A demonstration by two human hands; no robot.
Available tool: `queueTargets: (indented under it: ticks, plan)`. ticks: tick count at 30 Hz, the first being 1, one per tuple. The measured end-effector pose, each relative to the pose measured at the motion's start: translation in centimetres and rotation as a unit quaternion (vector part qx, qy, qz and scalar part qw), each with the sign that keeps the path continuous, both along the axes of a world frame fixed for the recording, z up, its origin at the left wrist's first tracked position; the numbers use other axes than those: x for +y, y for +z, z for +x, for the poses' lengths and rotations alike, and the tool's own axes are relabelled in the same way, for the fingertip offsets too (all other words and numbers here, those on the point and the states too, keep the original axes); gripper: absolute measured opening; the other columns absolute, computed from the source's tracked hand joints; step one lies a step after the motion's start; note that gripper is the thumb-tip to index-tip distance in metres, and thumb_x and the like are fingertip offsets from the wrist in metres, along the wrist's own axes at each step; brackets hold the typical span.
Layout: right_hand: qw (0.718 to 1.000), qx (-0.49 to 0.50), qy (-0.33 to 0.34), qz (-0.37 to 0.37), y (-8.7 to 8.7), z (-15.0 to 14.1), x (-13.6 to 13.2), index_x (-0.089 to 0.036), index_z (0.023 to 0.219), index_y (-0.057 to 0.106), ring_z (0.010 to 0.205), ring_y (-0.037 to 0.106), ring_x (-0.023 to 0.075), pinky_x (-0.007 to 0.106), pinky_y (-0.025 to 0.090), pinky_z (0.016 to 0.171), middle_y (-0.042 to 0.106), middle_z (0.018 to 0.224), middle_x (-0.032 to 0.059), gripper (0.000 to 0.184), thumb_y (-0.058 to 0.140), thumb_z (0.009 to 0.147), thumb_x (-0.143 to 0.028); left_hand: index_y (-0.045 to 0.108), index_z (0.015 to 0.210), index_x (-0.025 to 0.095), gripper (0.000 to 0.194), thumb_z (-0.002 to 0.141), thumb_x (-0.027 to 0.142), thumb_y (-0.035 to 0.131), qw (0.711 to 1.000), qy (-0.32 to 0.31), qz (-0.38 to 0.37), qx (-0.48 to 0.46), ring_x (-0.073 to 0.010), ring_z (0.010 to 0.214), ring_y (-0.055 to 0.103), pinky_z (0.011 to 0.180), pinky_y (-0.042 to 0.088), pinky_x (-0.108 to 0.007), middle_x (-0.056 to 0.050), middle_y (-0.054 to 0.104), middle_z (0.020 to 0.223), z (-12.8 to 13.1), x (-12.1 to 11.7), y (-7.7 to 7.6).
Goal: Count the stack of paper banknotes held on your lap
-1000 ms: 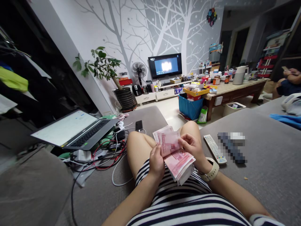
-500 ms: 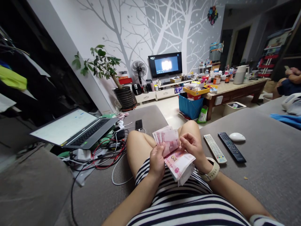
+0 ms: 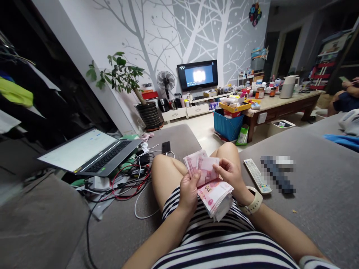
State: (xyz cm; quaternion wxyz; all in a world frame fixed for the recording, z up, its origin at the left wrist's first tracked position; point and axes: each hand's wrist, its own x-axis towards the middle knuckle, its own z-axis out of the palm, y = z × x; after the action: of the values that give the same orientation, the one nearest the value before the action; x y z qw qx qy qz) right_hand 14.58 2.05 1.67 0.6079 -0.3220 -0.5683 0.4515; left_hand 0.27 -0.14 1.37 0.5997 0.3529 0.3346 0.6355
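Over my lap, my left hand (image 3: 189,191) grips a folded stack of pink 100 banknotes (image 3: 215,194), with the thumb pressed on top. The lower part of the stack hangs toward me, its loose ends layered. Several notes are fanned out above my left thumb. My right hand (image 3: 230,173) pinches the right edge of one banknote (image 3: 209,167) between thumb and fingers. That note lies across the fanned ones and still touches my left thumb. A pale watch sits on my right wrist.
Right of my leg lie a white remote control (image 3: 257,176) and a blurred-out dark object (image 3: 277,175). On my left are an open laptop (image 3: 92,153), tangled cables (image 3: 131,186) and a phone (image 3: 166,147). A cluttered table (image 3: 280,104) stands ahead; another person's hand (image 3: 352,86) shows far right.
My right hand has drawn a banknote over to the right, onto the fanned ones. My left hand keeps its grip on the stack. The camera view has shifted slightly.
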Motion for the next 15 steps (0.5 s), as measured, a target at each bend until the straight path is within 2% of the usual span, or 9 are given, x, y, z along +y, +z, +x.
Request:
queueTargets:
  ticks: [3, 9, 15]
  plan:
    - [1.000, 0.009, 0.001, -0.005, -0.15, -0.03, 0.24, -0.019, 0.070, 0.050, 0.060, 0.040, 0.0121, 0.025, 0.032, 0.054, 0.046, 0.064, -0.0025, 0.036, 0.064, 0.081, -0.049, 0.069, 0.098, 0.014, 0.036, 0.072, 0.038, 0.072, 1.000, 0.008, -0.006, -0.015, -0.0242, 0.082, 0.070, 0.081, 0.054, -0.039, -0.010, 0.074, 0.093, 0.16, 0.10, 0.07]
    - [1.000, 0.013, -0.007, -0.009, 0.06, -0.16, -0.02, -0.019, 0.068, 0.050, 0.058, 0.042, 0.0115, 0.024, 0.033, 0.054, 0.048, 0.061, -0.0030, 0.038, 0.064, 0.080, -0.052, 0.070, 0.077, 0.014, 0.025, 0.068, 0.038, 0.071, 0.993, 0.117, -0.007, 0.000, -0.0229, 0.088, 0.068, 0.086, 0.051, -0.035, -0.005, 0.073, 0.080, 0.05, 0.54, -0.20]
    - [1.000, 0.026, 0.003, -0.014, 0.30, -0.22, -0.22, -0.019, 0.069, 0.050, 0.056, 0.039, 0.0112, 0.025, 0.030, 0.052, 0.046, 0.061, -0.0032, 0.038, 0.065, 0.080, -0.052, 0.070, 0.076, 0.015, 0.024, 0.068, 0.037, 0.071, 0.994, 0.107, -0.001, -0.004, -0.0188, 0.078, 0.067, 0.079, 0.052, -0.030, -0.003, 0.072, 0.078, 0.07, 0.66, -0.08]
